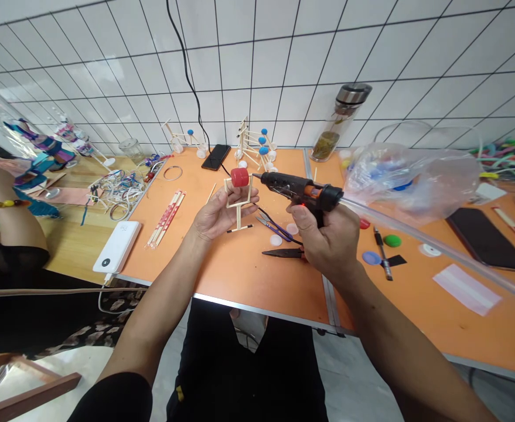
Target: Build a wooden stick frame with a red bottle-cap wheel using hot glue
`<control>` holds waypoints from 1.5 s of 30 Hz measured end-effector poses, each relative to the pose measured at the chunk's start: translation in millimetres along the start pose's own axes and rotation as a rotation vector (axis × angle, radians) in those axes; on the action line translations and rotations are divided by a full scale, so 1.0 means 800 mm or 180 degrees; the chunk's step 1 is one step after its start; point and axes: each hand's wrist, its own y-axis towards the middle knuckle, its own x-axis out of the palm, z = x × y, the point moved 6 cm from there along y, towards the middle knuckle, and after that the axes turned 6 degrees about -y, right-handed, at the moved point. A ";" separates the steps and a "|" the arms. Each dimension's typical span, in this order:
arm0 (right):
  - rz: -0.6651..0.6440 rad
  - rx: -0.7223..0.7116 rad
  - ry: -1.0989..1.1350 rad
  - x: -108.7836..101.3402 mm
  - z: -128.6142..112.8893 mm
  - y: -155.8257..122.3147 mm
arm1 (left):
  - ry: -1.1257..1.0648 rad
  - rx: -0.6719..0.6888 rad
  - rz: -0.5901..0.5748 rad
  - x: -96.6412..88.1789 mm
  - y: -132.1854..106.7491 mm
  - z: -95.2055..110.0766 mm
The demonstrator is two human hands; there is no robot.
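The left hand [222, 218] holds a stick frame [238, 215] above the orange tabletop [248, 275], its fingers [251, 202] half-curled around it. The right hand's [327, 240] fingers close on a glue gun [299, 189], whose nozzle points at the frame's red cap [239, 177] from 3 o'clock.

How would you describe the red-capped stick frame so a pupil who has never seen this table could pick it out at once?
Find the person's left hand above the orange table. It holds a small frame of wooden sticks topped with a red plastic cap. The similar frames further back carry blue caps, so red sets this one apart.
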 end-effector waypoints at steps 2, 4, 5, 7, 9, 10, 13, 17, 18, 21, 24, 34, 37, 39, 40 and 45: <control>0.0036 -0.0048 0.0006 -0.001 -0.002 0.000 | 0.0007 -0.0012 0.0009 -0.002 -0.001 -0.001; 0.0078 -0.0090 0.0024 -0.002 -0.004 0.001 | 0.0007 -0.0039 0.0066 -0.005 -0.001 -0.002; 0.0089 -0.0096 0.0029 -0.002 -0.005 0.001 | 0.0005 -0.0056 0.0101 -0.007 -0.001 -0.002; 0.0080 -0.0084 0.0034 -0.002 -0.006 0.002 | -0.0016 -0.0066 0.0114 -0.008 -0.001 -0.003; 0.0075 -0.0053 0.0044 -0.001 -0.007 0.002 | -0.0043 -0.0048 0.0039 -0.007 -0.001 -0.003; 0.0067 -0.0028 0.0042 -0.001 -0.006 0.002 | -0.0055 -0.0039 0.0009 -0.006 -0.001 -0.003; 0.0020 0.0050 0.0035 0.000 -0.005 0.002 | -0.0081 -0.0034 0.0063 -0.007 -0.002 -0.003; 0.0007 0.0093 0.0005 0.000 -0.005 0.003 | -0.0058 -0.0061 0.0146 -0.010 -0.001 -0.004; 0.0010 0.0098 -0.0002 0.000 -0.006 0.003 | -0.0047 -0.0057 0.0143 -0.011 -0.001 -0.004; -0.0008 0.0099 -0.0008 -0.001 -0.008 0.004 | 0.0008 -0.0030 0.0109 -0.011 -0.001 -0.004; 0.0020 0.0033 0.0023 -0.001 -0.009 0.004 | 0.0073 0.0002 0.0051 -0.009 -0.001 -0.003; 0.0036 0.0034 0.0004 -0.001 -0.008 0.002 | 0.0000 0.0017 0.0003 -0.005 -0.001 -0.002; 0.0046 0.0005 0.0020 -0.001 -0.008 0.002 | -0.0074 0.0006 0.0006 -0.007 -0.001 -0.003; 0.0005 0.0025 0.0012 0.000 -0.006 0.001 | -0.0135 -0.0039 0.0113 -0.009 -0.001 -0.004; -0.0002 0.0017 0.0025 0.000 -0.006 0.001 | -0.0153 -0.0061 0.0164 -0.010 -0.001 -0.005; 0.0023 -0.0039 0.0134 0.000 -0.006 0.000 | -0.0088 -0.0036 0.0103 -0.007 0.000 -0.003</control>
